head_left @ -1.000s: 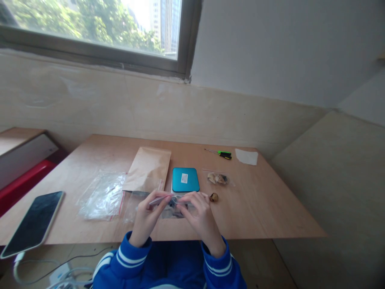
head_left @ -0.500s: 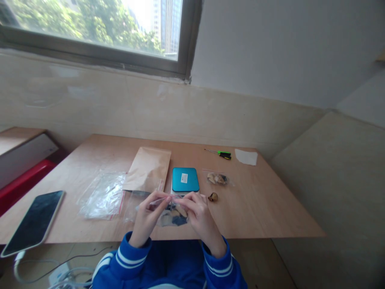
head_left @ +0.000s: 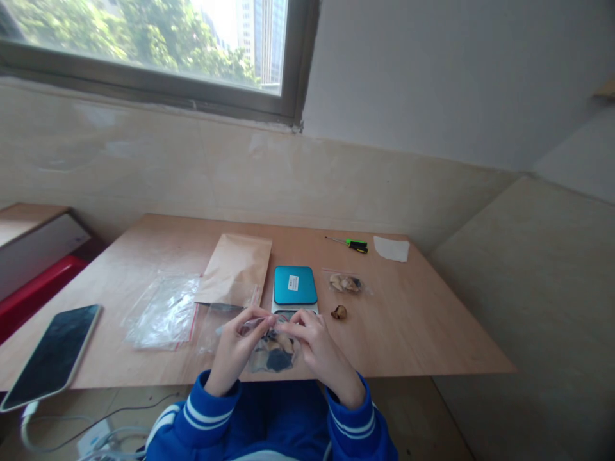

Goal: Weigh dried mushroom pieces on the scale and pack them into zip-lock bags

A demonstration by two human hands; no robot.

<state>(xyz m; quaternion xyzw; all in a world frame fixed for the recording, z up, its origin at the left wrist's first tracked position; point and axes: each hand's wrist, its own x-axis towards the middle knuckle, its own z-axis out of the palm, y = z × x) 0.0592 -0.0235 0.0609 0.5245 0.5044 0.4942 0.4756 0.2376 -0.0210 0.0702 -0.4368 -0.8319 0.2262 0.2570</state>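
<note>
Both hands pinch the top edge of a clear zip bag (head_left: 275, 354) holding tan and dark dried pieces. It hangs near the table's front edge. My left hand (head_left: 236, 349) has thumb and forefinger closed on the bag's upper left part. My right hand (head_left: 316, 342) is closed on the same edge, close to the left fingertips. Just beyond them sits a small scale with a blue platform (head_left: 295, 285) and a white label; my fingers partly cover its near end. A single brown dried piece (head_left: 339, 312) lies right of my right hand.
Another filled clear bag (head_left: 346, 283) lies right of the scale. Left of it are a brown paper bag (head_left: 237, 266) and a pile of empty clear bags (head_left: 166, 314). A phone (head_left: 52, 352) with a cable lies far left. Behind are a screwdriver (head_left: 355, 244) and white paper (head_left: 391, 249).
The filled bag now hangs slightly lower and its contents have shifted. My right fingers have moved a little along its top edge, uncovering more of the scale's near end.
</note>
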